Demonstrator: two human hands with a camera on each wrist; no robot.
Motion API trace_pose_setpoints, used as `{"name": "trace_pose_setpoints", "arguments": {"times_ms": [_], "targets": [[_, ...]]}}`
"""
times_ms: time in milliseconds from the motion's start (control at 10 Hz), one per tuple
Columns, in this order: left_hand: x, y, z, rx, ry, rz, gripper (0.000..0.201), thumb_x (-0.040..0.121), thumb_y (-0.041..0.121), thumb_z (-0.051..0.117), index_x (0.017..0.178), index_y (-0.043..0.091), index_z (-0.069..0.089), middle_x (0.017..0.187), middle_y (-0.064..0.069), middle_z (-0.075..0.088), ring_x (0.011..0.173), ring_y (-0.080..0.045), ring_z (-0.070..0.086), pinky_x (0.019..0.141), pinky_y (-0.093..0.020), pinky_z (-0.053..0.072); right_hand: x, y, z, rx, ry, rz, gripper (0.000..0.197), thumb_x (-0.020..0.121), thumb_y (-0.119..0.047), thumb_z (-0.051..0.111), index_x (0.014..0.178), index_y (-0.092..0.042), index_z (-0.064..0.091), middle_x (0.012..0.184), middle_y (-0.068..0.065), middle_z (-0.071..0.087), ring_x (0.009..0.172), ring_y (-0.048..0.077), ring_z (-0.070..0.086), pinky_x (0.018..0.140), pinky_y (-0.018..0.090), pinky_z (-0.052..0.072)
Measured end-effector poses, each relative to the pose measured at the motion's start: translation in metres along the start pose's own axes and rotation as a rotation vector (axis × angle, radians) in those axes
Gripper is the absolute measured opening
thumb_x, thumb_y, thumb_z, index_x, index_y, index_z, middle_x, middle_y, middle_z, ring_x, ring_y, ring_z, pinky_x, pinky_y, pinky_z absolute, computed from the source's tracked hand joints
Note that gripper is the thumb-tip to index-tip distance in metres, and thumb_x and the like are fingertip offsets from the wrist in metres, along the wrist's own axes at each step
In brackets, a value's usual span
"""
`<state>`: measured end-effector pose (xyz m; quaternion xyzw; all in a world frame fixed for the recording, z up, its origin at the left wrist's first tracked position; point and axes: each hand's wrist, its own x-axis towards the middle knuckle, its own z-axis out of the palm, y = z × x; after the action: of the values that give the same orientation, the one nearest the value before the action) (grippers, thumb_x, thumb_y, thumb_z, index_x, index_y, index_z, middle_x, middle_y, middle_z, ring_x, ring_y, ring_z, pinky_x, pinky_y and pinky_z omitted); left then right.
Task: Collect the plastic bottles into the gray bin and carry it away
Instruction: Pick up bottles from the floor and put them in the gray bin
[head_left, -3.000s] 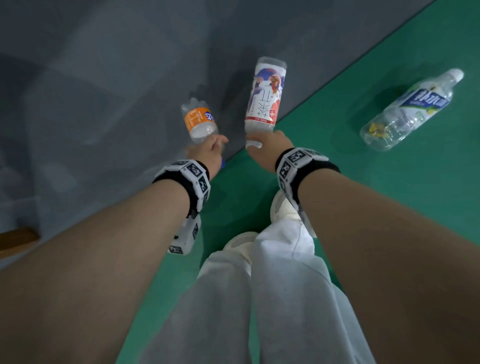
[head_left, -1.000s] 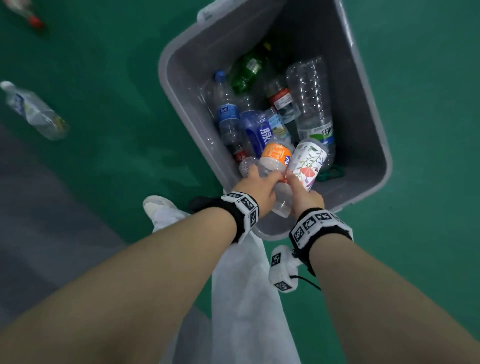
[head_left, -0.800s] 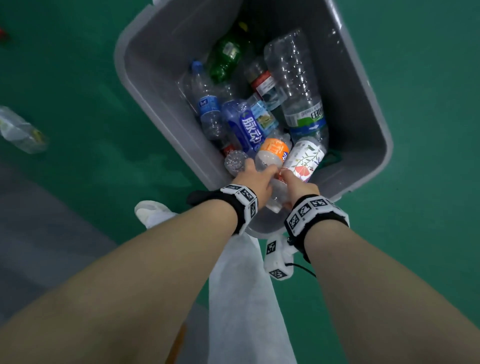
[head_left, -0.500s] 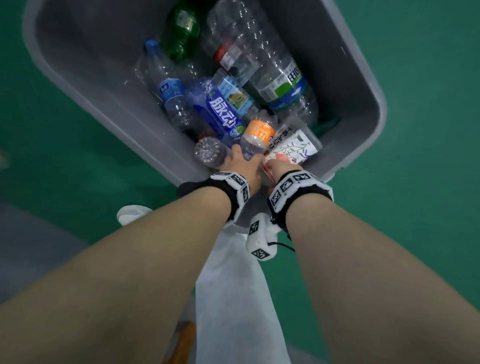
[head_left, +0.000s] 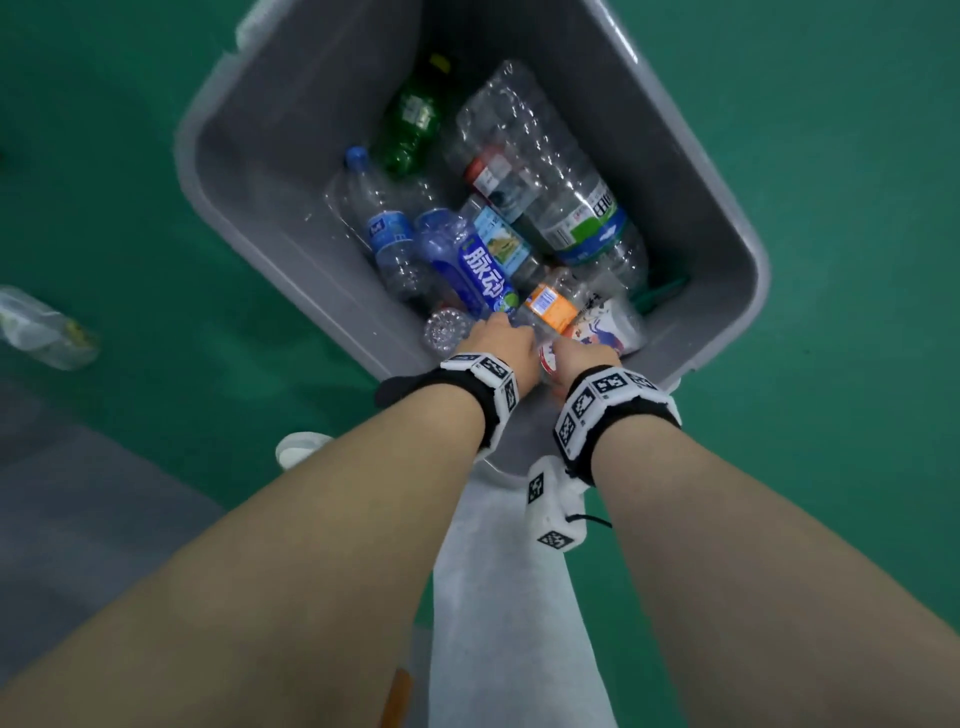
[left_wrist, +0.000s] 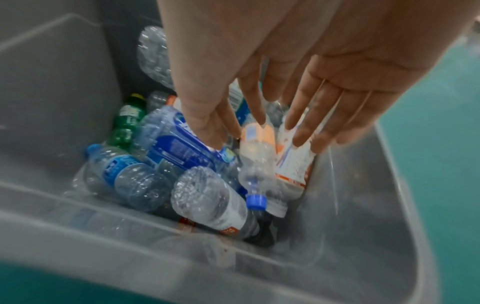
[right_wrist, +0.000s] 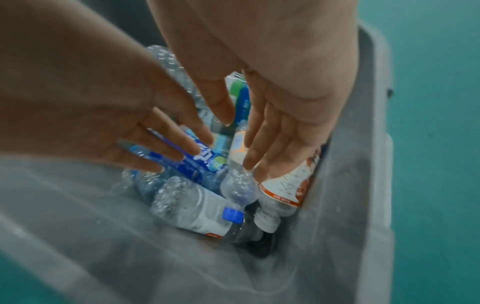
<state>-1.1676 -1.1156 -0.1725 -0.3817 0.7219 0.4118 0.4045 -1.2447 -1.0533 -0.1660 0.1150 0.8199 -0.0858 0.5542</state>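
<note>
The gray bin (head_left: 727, 208) stands on the green floor and holds several plastic bottles. Both my hands reach into its near corner. My left hand (head_left: 498, 338) has straight, spread fingers (right_wrist: 166, 142) above a blue-labelled bottle (left_wrist: 171, 144). My right hand (head_left: 582, 356) is also flat, its fingers (right_wrist: 267, 148) over the white-labelled bottle (right_wrist: 288, 185). The orange-labelled bottle (left_wrist: 257, 144) lies neck-down between the hands, beside the white one (head_left: 602, 327). Neither hand grips anything. I cannot tell whether the fingertips touch the bottles.
One clear bottle (head_left: 41, 327) lies loose on the green floor to the left of the bin. My white shoe (head_left: 298, 447) is just before the bin's near corner. A gray floor strip (head_left: 78, 493) runs along the lower left.
Three seconds ago each hand carried a bottle over the floor. Both came down into the bin's near corner, the fingers have straightened, and the orange and white bottles now lie among the others.
</note>
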Motion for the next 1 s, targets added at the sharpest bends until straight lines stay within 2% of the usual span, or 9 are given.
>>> {"name": "trace_pose_setpoints", "arguments": {"times_ms": [100,200,300,400,500,700,800,900,1000], "targets": [[-0.015,-0.002,-0.030,-0.141,0.084,-0.020,0.034,0.096,0.021,0.041,0.122,0.007,0.057,0.125,-0.020,0.049,0.114,-0.037,0.050,0.097,-0.039,0.041,-0.019,-0.023,0.005,-0.134,0.050,-0.073,0.047,0.094,-0.037,0.050,0.130,-0.007,0.053,0.127,0.011,0.057,0.116,0.029,0.057,0.093,0.033,0.049],[-0.029,-0.015,-0.065,-0.303,0.175,-0.056,0.031,0.095,0.016,0.042,0.119,0.009,0.061,0.123,-0.019,0.054,0.112,-0.036,0.053,0.097,-0.038,0.043,-0.041,-0.052,0.019,-0.256,0.025,-0.148,0.042,0.094,-0.034,0.047,0.124,-0.005,0.058,0.124,0.016,0.061,0.111,0.030,0.059,0.089,0.033,0.049],[-0.041,-0.045,-0.102,-0.430,0.278,-0.097,0.031,0.094,0.015,0.042,0.117,0.008,0.061,0.123,-0.016,0.058,0.113,-0.033,0.054,0.096,-0.036,0.044,-0.067,-0.094,0.043,-0.340,0.019,-0.222,0.036,0.094,-0.028,0.046,0.114,-0.003,0.063,0.117,0.019,0.064,0.105,0.032,0.061,0.083,0.034,0.047],[-0.054,-0.084,-0.129,-0.520,0.362,-0.145,0.030,0.093,0.014,0.043,0.114,0.008,0.063,0.121,-0.014,0.060,0.112,-0.031,0.055,0.092,-0.034,0.042,-0.092,-0.124,0.074,-0.393,-0.004,-0.318,0.020,0.089,-0.023,0.050,0.087,-0.009,0.064,0.106,0.018,0.068,0.090,0.030,0.060,0.076,0.034,0.045],[-0.062,-0.133,-0.145,-0.633,0.415,-0.222,0.028,0.094,0.014,0.042,0.110,0.005,0.064,0.115,-0.014,0.063,0.107,-0.032,0.057,0.088,-0.034,0.043,-0.112,-0.152,0.116,-0.492,-0.037,-0.399,0.016,0.086,-0.022,0.050,0.079,-0.013,0.062,0.098,0.014,0.068,0.094,0.029,0.063,0.082,0.033,0.049],[-0.076,-0.233,-0.164,-0.843,0.437,-0.343,0.031,0.096,0.016,0.039,0.109,0.005,0.065,0.114,-0.013,0.065,0.106,-0.031,0.059,0.088,-0.034,0.047,-0.140,-0.198,0.210,-0.589,-0.093,-0.500,0.026,0.088,-0.018,0.049,0.103,-0.009,0.068,0.103,0.013,0.070,0.100,0.031,0.065,0.089,0.036,0.052],[-0.087,-0.296,-0.167,-0.897,0.420,-0.393,0.031,0.096,0.017,0.039,0.111,0.006,0.064,0.114,-0.012,0.065,0.105,-0.030,0.059,0.085,-0.033,0.046,-0.159,-0.216,0.271,-0.633,-0.126,-0.534,0.021,0.088,-0.020,0.048,0.094,-0.015,0.067,0.099,0.012,0.071,0.095,0.030,0.067,0.089,0.043,0.054],[-0.099,-0.355,-0.167,-0.943,0.403,-0.433,0.031,0.096,0.018,0.040,0.113,0.007,0.063,0.116,-0.013,0.065,0.106,-0.030,0.058,0.085,-0.033,0.045,-0.173,-0.231,0.325,-0.677,-0.141,-0.537,0.016,0.088,-0.022,0.047,0.078,-0.020,0.059,0.094,0.010,0.072,0.092,0.030,0.068,0.087,0.044,0.054],[-0.111,-0.420,-0.159,-0.998,0.391,-0.481,0.032,0.096,0.019,0.040,0.115,0.007,0.063,0.118,-0.013,0.064,0.110,-0.031,0.057,0.091,-0.034,0.045,-0.184,-0.245,0.387,-0.756,-0.123,-0.525,0.016,0.089,-0.022,0.046,0.080,-0.019,0.058,0.095,0.009,0.073,0.092,0.030,0.068,0.088,0.042,0.054]]}}
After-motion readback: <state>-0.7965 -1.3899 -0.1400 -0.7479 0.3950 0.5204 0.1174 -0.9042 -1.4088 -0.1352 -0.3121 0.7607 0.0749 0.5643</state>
